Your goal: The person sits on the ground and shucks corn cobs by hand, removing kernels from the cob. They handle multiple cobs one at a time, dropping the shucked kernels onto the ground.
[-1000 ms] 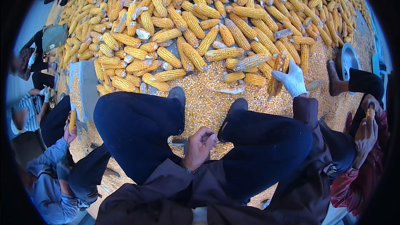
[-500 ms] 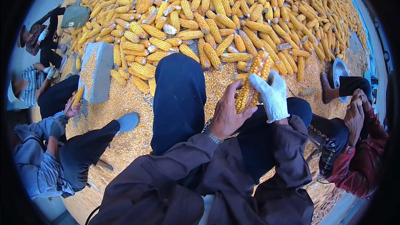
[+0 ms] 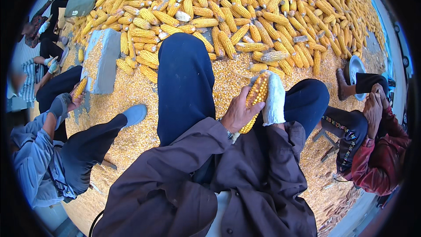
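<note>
A yellow corn cob [image 3: 257,91] stands tilted between my hands, above my lap, its rows of kernels facing up. My bare left hand [image 3: 241,113], with a watch at the wrist, is closed around its lower left side, thumb across the kernels. My right hand [image 3: 274,101], in a white knitted glove, presses against the cob's right side. Its fingers are mostly hidden behind the cob, so I cannot tell whether they hold anything more. A pale tip sticks out below my left hand.
A big heap of corn cobs [image 3: 245,13] spreads ahead, with loose kernels [image 3: 127,145] over the floor. A kernel-strewn grey block [image 3: 107,68] stands left, a metal basin [image 3: 356,66] right. Several people sit nearby; one at left holds a cob [image 3: 80,87].
My hands and the cob have come down and slightly left. My gloved hand has turned and lies more upright along the cob. At left, the neighbour's gloved hand has risen toward their cob.
</note>
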`<state>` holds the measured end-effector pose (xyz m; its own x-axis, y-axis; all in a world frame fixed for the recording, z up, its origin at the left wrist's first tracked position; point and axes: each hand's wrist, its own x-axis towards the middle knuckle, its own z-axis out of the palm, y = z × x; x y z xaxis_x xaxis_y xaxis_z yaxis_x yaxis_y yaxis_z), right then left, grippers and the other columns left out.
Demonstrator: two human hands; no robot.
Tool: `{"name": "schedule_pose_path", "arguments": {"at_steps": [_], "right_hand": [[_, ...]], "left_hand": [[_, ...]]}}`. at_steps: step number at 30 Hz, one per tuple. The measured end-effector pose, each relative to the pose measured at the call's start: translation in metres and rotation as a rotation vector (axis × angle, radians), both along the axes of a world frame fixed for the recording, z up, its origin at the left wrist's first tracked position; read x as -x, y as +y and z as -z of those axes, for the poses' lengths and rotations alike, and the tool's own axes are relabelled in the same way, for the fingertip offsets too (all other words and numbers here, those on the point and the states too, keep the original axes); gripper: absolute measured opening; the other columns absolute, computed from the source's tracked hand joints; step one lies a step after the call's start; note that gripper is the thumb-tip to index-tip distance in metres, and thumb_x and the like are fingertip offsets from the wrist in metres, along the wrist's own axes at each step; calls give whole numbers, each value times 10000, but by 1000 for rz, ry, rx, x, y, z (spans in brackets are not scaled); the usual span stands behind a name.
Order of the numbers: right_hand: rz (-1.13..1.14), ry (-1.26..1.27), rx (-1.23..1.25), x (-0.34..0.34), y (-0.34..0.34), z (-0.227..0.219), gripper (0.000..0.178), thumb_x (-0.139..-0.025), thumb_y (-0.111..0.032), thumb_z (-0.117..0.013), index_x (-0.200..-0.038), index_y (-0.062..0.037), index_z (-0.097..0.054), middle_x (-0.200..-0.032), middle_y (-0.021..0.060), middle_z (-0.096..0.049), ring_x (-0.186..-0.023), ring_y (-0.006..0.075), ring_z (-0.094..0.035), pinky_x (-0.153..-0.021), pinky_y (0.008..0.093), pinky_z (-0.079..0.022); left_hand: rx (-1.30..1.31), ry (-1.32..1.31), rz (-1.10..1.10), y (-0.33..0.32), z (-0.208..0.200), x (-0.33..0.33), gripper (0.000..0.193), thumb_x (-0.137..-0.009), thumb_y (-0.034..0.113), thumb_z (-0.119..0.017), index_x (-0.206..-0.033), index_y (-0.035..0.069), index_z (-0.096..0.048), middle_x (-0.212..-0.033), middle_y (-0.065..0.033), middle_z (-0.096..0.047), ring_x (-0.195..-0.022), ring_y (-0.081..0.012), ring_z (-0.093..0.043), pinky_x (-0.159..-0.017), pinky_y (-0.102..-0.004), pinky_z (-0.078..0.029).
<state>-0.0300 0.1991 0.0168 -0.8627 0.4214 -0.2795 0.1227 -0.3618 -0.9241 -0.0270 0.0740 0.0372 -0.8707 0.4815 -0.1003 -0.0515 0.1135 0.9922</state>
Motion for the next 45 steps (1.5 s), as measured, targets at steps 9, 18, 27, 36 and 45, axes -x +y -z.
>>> {"name": "schedule_pose_path", "arguments": {"at_steps": [9,18,27,36,45], "right_hand": [[146,48,65,-21,-11,27,312,-936,-314,-458,-1069,-47,-550,-916,49,-612,-787,142,-596,-697,281,-498],[182,112,254,-26,-12,39,286,-941,-290,-438,-1037,-44,-549,-905,61,-605,-776,163,-598,-687,286,-505],[99,-40,-115,-50,-38,19,349,-936,-234,-455,-1203,-10,-471,-1083,78,-554,-943,146,-536,-816,269,-437],[61,-115,-563,-50,-43,-3,349,-924,-180,-448,-1232,-16,-446,-1031,193,-596,-926,270,-592,-803,337,-450],[65,-152,-667,-50,-43,0,313,-936,-189,-397,-1168,-10,-506,-965,225,-610,-901,344,-605,-767,365,-458]], "left_hand": [[9,-99,45,-7,10,-8,479,-919,357,-421,-1230,-7,-406,-1010,-252,-582,-976,-401,-555,-800,-402,-437],[-157,-230,37,-5,17,-11,528,-914,415,-436,-1230,-7,-424,-1003,-177,-596,-973,-270,-577,-832,-339,-424],[-173,-314,61,-13,32,-13,516,-951,386,-384,-1239,-42,-402,-1109,-116,-536,-1029,-159,-495,-897,-265,-377],[-108,-227,-19,-8,28,-19,483,-958,399,-337,-1149,-22,-476,-970,-149,-584,-918,-212,-550,-815,-322,-410],[-73,-261,-6,-10,45,-22,495,-949,417,-343,-1109,-28,-488,-919,-154,-578,-871,-234,-553,-785,-336,-409]]}}
